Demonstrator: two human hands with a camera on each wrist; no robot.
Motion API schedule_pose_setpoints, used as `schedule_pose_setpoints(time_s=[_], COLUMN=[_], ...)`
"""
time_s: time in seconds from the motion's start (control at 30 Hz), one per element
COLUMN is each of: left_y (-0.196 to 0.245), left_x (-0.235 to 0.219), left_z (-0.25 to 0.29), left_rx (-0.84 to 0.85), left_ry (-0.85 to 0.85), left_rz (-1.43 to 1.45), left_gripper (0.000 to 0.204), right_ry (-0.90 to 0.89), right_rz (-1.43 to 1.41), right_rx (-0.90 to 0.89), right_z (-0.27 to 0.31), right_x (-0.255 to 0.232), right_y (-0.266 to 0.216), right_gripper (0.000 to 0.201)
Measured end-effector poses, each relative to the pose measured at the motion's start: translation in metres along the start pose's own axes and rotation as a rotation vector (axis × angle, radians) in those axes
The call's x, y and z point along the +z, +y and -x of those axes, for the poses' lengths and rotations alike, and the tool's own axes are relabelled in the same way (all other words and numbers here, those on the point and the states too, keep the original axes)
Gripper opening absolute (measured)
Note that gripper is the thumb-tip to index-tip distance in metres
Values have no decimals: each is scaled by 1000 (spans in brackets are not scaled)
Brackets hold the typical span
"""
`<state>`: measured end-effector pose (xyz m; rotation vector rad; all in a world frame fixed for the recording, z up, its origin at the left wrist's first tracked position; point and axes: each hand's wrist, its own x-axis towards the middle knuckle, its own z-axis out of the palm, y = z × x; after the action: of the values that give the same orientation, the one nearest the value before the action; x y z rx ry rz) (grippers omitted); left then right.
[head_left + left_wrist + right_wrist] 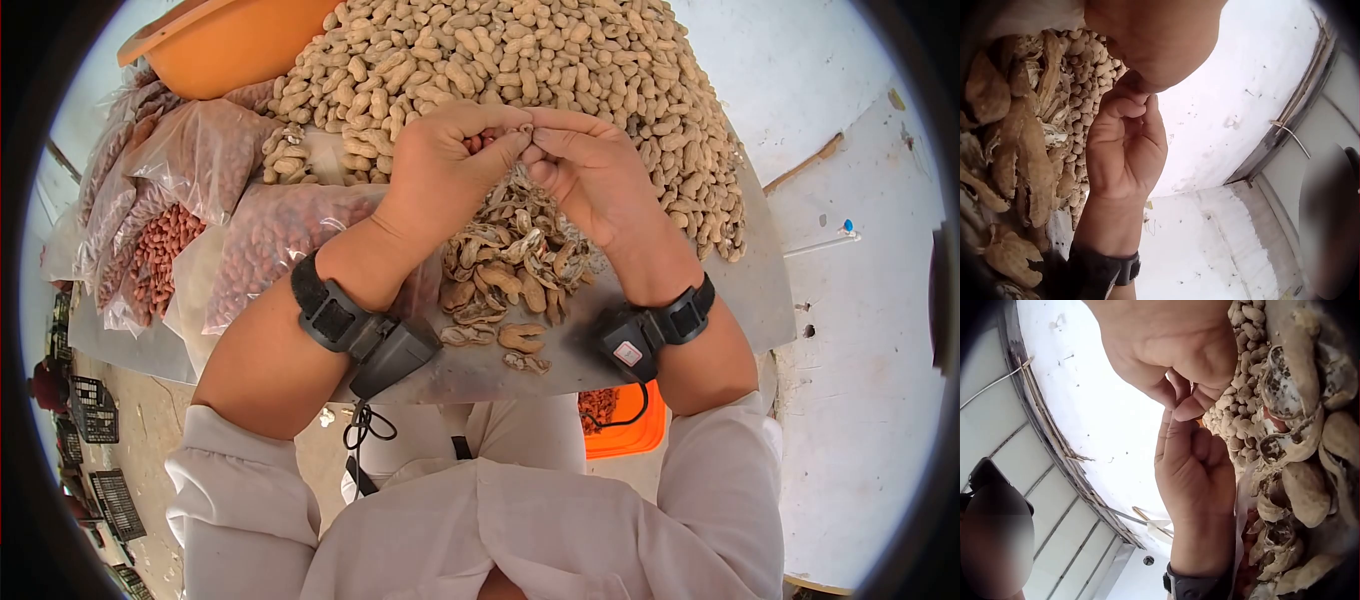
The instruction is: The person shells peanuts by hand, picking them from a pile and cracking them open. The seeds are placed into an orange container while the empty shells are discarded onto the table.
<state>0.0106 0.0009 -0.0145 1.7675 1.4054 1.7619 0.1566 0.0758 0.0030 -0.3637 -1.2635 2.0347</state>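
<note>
Over the shell pile, both hands meet fingertip to fingertip at a small peanut [527, 129], mostly hidden by the fingers. My left hand [440, 165] pinches it between thumb and forefinger, and cups several red peanut kernels [478, 142] in its curled fingers. From the other side, my right hand [598, 180] pinches the same peanut with thumb and forefinger. Cracked, emptied peanut shells [520, 250] lie below the hands on the metal tabletop [570, 360]. In the right wrist view, split shells [1291, 394] show close up beside the hands.
Behind the hands rises a large heap of unshelled peanuts [560, 60]. Clear plastic bags of red kernels [270, 240] stand at the left, with an orange basin [220, 50] behind them. An orange tub [640, 425] sits below the table edge. A white wall [870, 300] is at the right.
</note>
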Motion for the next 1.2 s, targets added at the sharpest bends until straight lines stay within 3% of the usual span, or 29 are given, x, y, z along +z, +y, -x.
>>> schedule_pose_setpoints(time_s=[0.13,0.37,0.83,1.03,1.2], left_y=[3,8,10,8,9], left_x=[2,2,0,1,0], left_z=[-1,0,0,0,-1], left_rx=[-91,-315,-409,-475,-526], left_ry=[1,-1,-20,6,-4], left_rz=[141,424,537,656,654], left_gripper=[18,20,19,16,14], right_ry=[-6,-32,42,-40,4], right_rz=[13,287,748,1050,1064], right_rx=[-14,-159,-316,-533,-481], right_z=[0,1,5,5,8], right_x=[0,3,9,6,9], right_y=[-2,1,-4,-3,-6], right_gripper=[21,25,18,19,17])
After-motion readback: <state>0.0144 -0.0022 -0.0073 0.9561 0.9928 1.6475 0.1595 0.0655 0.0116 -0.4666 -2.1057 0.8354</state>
